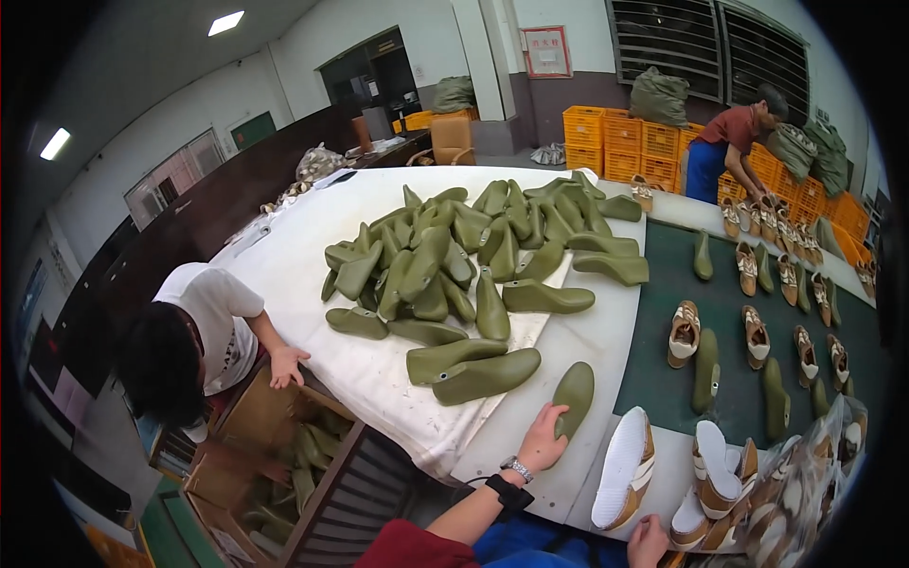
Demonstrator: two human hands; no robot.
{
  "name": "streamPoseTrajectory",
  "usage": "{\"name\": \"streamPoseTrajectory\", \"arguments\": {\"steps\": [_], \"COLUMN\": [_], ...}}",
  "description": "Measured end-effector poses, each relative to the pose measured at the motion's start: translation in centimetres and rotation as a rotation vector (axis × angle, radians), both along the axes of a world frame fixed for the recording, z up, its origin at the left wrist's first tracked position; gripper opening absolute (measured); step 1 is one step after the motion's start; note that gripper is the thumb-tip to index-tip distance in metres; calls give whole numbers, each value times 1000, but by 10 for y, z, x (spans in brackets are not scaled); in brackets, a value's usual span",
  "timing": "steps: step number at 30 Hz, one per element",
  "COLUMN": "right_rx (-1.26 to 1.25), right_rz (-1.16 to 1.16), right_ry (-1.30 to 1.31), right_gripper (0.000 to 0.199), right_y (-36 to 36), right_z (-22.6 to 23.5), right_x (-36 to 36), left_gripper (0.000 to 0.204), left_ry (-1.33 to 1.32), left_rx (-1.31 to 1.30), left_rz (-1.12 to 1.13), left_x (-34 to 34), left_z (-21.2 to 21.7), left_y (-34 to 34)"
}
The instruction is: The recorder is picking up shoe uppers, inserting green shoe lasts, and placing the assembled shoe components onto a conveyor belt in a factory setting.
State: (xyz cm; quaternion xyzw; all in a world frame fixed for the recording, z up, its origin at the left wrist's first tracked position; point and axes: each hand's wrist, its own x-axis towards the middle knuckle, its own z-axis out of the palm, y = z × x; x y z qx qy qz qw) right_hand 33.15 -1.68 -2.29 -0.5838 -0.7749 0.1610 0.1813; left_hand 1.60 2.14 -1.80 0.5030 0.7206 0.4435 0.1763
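My left hand (542,441), with a watch on its wrist, is closed around the near end of a green shoe last (574,393) at the table's near edge. Low in the view, my right hand (648,542) is curled beside a tan and white shoe (625,469) that lies with its white sole turned sideways. Nothing shows between its fingers, though part of the hand is cut off. Left of my left hand, two more lasts (488,376) lie side by side. Beyond them is a large heap of green lasts (426,260) on a white cloth (312,246).
A co-worker in white (218,322) leans over a cardboard box (218,483) of lasts at left. Shoes and lasts stand in rows on a green belt (653,284). A plastic bag of shoes (805,502) is near right. Another person (729,142) works by orange crates (620,142).
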Motion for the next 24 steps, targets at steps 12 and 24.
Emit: {"name": "streamPoseTrajectory", "arguments": {"steps": [12,24], "right_rx": [-50,57], "right_rz": [-62,-71], "right_ry": [14,134], "right_gripper": [17,7], "right_y": [2,6], "right_z": [3,-15], "right_x": [0,-1], "left_gripper": [50,48], "left_ry": [52,36], "left_rx": [51,41], "left_rz": [-13,-44], "left_x": [3,-2], "left_z": [-2,6], "left_y": [7,9]}}
